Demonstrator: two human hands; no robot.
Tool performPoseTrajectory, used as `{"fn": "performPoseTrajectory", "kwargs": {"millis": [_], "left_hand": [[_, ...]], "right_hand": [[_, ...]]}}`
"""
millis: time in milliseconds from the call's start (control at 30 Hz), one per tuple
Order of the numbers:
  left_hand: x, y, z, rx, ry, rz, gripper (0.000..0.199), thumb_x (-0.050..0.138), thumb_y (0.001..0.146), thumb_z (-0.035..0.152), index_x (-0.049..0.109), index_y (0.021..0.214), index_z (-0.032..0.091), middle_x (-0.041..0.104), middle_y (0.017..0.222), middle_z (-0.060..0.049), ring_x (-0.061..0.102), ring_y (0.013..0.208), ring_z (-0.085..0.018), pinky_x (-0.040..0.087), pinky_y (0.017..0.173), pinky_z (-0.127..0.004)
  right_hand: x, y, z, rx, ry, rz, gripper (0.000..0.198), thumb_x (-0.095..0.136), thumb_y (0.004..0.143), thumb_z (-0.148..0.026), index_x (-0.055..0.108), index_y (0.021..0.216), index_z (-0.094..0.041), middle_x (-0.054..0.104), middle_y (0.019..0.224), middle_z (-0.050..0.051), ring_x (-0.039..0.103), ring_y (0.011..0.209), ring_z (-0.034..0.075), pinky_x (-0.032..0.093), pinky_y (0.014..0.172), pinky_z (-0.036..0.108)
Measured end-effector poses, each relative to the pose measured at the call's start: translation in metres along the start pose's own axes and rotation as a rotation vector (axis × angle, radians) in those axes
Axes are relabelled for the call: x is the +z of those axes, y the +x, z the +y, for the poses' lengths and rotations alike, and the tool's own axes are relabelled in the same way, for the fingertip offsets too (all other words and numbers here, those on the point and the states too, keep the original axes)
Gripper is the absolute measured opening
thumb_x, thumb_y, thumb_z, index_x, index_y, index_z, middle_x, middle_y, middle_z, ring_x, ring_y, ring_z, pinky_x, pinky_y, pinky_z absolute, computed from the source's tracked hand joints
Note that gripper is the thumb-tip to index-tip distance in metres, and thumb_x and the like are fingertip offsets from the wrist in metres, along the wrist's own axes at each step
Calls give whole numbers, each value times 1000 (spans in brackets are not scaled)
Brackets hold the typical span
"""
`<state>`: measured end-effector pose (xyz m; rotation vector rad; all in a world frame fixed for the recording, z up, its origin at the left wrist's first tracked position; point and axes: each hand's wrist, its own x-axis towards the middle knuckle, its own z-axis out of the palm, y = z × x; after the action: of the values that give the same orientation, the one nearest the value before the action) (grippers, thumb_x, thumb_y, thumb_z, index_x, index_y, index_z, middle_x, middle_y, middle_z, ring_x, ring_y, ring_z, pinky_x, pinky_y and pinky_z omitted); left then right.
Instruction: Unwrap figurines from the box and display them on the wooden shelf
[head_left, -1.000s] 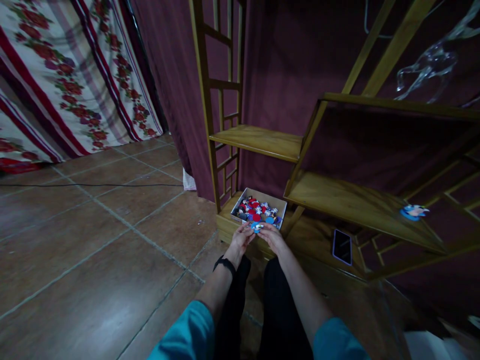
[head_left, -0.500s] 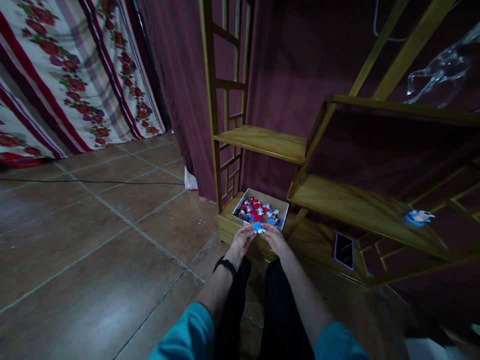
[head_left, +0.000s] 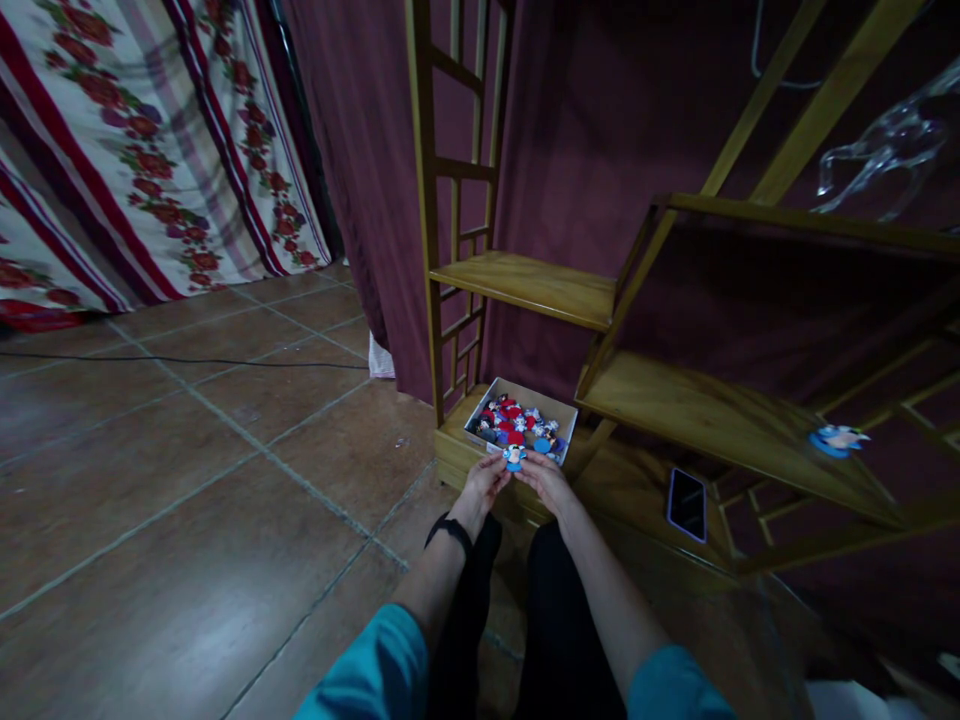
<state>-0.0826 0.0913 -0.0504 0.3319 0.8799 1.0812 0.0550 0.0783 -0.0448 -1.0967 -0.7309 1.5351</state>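
Note:
Between my two hands is a small blue and white figurine [head_left: 514,458], held by its sides just in front of a shallow cardboard box. My left hand [head_left: 487,480] pinches it from the left, and my right hand [head_left: 547,478] from the right. The figurine's white and dark upper part faces up at me, with blue at its base. Behind it, the box [head_left: 564,414] holds several small figurines [head_left: 517,420] in red, white, blue and black, lying jumbled.
The box rests on the low ledge of a wooden shelf unit [head_left: 525,285]. On the right shelf lies another blue figurine [head_left: 838,440]. A dark-screened tablet or phone [head_left: 688,503] is on the lower ledge. A clear glass-like animal figure [head_left: 885,150] stands upper right. A cable [head_left: 187,361] crosses the tiled floor.
The figurine has been turned in my fingers: its blue side faced up before, and now its white and dark part shows above the blue base. Both hands stay nearly in place.

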Motion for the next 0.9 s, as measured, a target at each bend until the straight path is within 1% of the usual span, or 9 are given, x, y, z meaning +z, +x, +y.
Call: {"fn": "performPoseTrajectory", "kwargs": {"millis": [267, 467, 600, 767, 900], "left_hand": [[-1, 1, -1, -16, 6, 4, 13, 67, 67, 8, 63, 79, 12, 61, 57, -1, 57, 47, -7, 48, 50, -17], [-2, 3, -3, -9, -4, 5, 10, 65, 69, 8, 61, 77, 12, 60, 57, -2, 55, 46, -6, 48, 49, -17], [-1, 3, -2, -17, -5, -6, 7, 62, 72, 8, 60, 77, 12, 59, 56, -1, 54, 45, -6, 49, 50, -17], [0, 3, -1, -39, 4, -27, 7, 63, 73, 10, 61, 79, 11, 61, 61, -3, 56, 49, -7, 51, 54, -18], [0, 1, -1, -43, 10, -46, 10, 63, 72, 7, 61, 81, 11, 63, 64, -4, 58, 53, -8, 51, 56, -18]], "right_hand": [[1, -2, -1, -23, 23, 23, 26, 74, 58, -22, 64, 81, -17, 68, 90, 5, 64, 81, 17, 52, 76, 32], [0, 1, 3, -21, 34, 38, 24, 73, 59, -19, 64, 81, -16, 69, 87, 5, 65, 79, 18, 52, 77, 34], [0, 2, 4, 21, 72, 56, 21, 70, 61, -17, 64, 82, -17, 69, 78, 5, 66, 73, 18, 53, 76, 36], [-1, 2, 3, -1, 91, 79, 19, 67, 62, -16, 63, 81, -17, 69, 73, 3, 66, 72, 17, 53, 77, 37], [-3, 2, 3, -12, 63, 72, 19, 67, 62, -18, 63, 81, -17, 69, 71, 3, 66, 69, 16, 53, 77, 35]]}}
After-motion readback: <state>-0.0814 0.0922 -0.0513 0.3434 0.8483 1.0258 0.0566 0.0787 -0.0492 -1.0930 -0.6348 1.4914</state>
